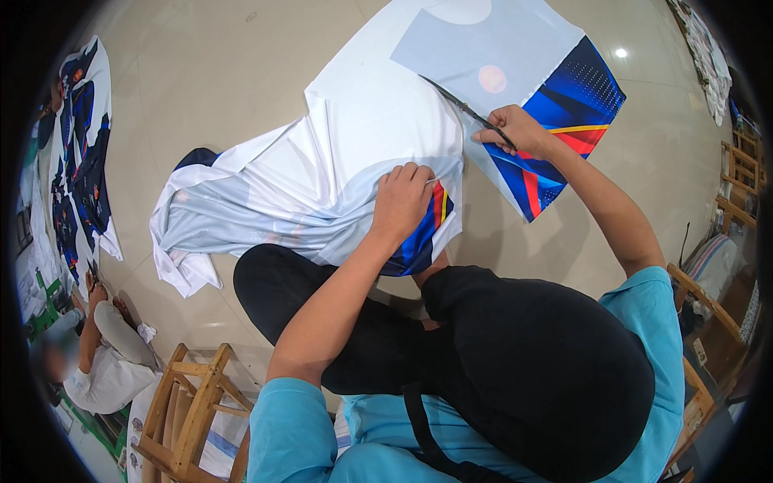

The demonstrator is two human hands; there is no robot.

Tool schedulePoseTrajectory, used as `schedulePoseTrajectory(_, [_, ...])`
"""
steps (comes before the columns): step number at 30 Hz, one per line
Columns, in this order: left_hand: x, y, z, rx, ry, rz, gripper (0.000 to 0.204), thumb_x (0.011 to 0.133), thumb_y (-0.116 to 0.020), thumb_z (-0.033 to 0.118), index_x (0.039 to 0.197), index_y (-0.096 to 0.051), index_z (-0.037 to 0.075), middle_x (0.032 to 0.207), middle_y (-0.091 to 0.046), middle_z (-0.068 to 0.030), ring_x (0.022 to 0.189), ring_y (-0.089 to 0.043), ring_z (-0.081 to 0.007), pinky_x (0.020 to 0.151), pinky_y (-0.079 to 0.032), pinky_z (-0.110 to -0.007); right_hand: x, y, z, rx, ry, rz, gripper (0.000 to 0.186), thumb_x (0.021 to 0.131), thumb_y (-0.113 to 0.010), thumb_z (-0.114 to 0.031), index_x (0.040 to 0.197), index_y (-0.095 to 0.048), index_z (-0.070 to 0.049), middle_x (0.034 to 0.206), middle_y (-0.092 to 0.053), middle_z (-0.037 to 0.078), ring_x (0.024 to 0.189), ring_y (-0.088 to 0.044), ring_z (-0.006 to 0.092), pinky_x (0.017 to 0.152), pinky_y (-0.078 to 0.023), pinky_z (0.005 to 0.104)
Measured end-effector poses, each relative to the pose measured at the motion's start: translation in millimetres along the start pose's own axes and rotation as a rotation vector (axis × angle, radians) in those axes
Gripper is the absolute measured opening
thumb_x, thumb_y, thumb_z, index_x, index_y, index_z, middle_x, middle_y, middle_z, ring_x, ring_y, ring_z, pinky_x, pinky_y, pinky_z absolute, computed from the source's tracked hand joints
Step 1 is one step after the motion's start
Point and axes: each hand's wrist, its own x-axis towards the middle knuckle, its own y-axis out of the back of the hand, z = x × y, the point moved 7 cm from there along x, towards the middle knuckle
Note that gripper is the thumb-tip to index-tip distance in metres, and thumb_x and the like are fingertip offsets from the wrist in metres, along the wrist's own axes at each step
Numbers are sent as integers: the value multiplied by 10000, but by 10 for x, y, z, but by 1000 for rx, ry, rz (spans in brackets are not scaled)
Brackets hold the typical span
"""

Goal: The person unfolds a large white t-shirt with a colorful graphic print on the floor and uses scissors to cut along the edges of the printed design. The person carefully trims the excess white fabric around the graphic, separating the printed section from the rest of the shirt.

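Observation:
My right hand [518,135] is closed around the handles of long dark scissors [465,107]. Their blades point up and left, along the edge between the white fabric and a printed panel. Bunched pale fabric [338,153] is pinched in my left hand [403,201], fingers closed, near a blue, red and yellow printed part. On the right spreads the printed fabric panel [592,88], blue with red and yellow stripes and a pale grey reverse side. The scissor tips lie against the cloth, and whether they are parted is hard to make out.
Beige tiled floor [233,72] lies under the cloth. To the far left are dark printed fabric pieces [84,145] and a seated person [117,354] holding scissors. A wooden stool [193,402] stands at lower left; wooden frames [741,169] line the right side.

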Motion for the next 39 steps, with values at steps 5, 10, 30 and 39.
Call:
schedulePoseTrajectory(5, [1, 1, 2, -1, -5, 7, 130, 928, -702, 166, 1022, -678, 80, 974, -652, -92, 959, -637, -318, 851, -490, -460, 50, -21, -70, 37, -1, -1, 402, 815, -869, -334, 746, -619, -27, 569, -533, 11, 458, -467, 90, 410, -334, 256])
schedulePoseTrajectory(10, [3, 2, 1, -7, -7, 12, 127, 931, -700, 169, 1021, -678, 81, 969, -650, -90, 955, -636, -318, 846, -490, -458, 129, -25, -35, 45, -6, -18, 401, 823, -864, -331, 747, -607, -33, 563, -523, 11, 454, -456, 88, 409, -321, 255])
schedulePoseTrajectory(30, [0, -1, -9, -7, -2, 3, 134, 922, -705, 163, 1026, -679, 83, 977, -651, -88, 971, -638, -313, 859, -488, -456, 187, 1, -183, -19, 3, -16, 444, 808, -877, -381, 770, -624, -19, 587, -538, 24, 465, -474, 90, 414, -330, 250])
schedulePoseTrajectory(39, [-3, -17, -14, -3, 15, -5, 143, 912, -711, 158, 1029, -681, 83, 983, -654, -85, 979, -641, -311, 865, -491, -457, 252, 11, -215, -55, 11, -27, 444, 807, -876, -395, 766, -626, -30, 594, -542, 15, 484, -491, 94, 422, -346, 248])
